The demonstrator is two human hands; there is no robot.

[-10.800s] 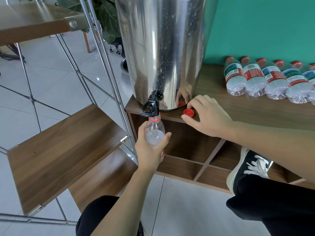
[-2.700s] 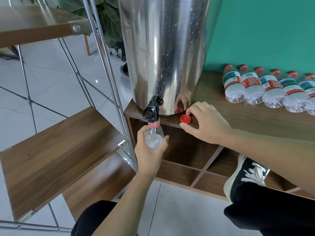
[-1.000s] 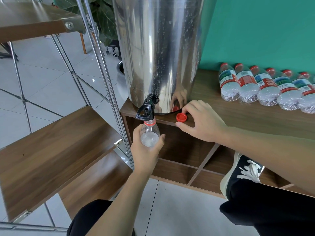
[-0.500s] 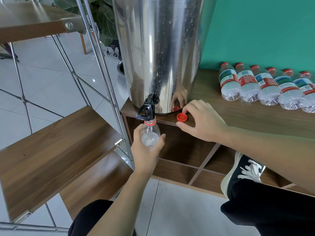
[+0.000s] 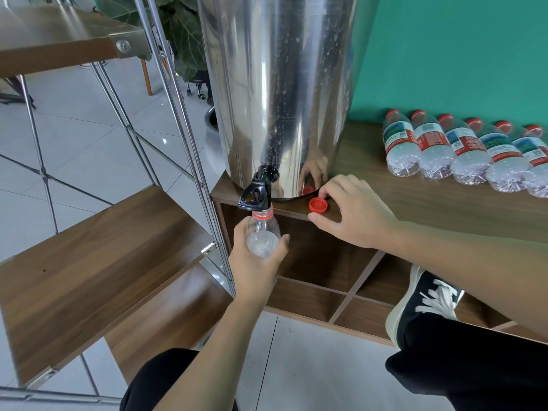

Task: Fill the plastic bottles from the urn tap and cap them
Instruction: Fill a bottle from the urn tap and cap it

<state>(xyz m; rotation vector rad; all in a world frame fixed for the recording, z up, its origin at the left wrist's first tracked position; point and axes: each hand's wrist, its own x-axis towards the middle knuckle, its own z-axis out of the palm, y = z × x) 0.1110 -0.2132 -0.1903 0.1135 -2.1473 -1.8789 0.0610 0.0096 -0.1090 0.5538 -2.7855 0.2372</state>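
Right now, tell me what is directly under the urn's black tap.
An uncapped plastic bottle held in the left hand, its red-ringed neck right below the black tap. The fingers hide the bottle's lower half, so its fill level cannot be seen.

At the centre of the frame the left hand (image 5: 258, 262) grips an upright plastic bottle (image 5: 262, 232), its open neck right under the black tap (image 5: 257, 192) of the steel urn (image 5: 281, 90). How full the bottle is cannot be judged. To the right, the right hand (image 5: 353, 215) rests on the wooden cabinet top (image 5: 415, 200), fingertips touching a loose red cap (image 5: 318, 205) beside the urn's base. At right, a row of capped bottles (image 5: 462, 155) lies on its side before the green wall (image 5: 459, 48).
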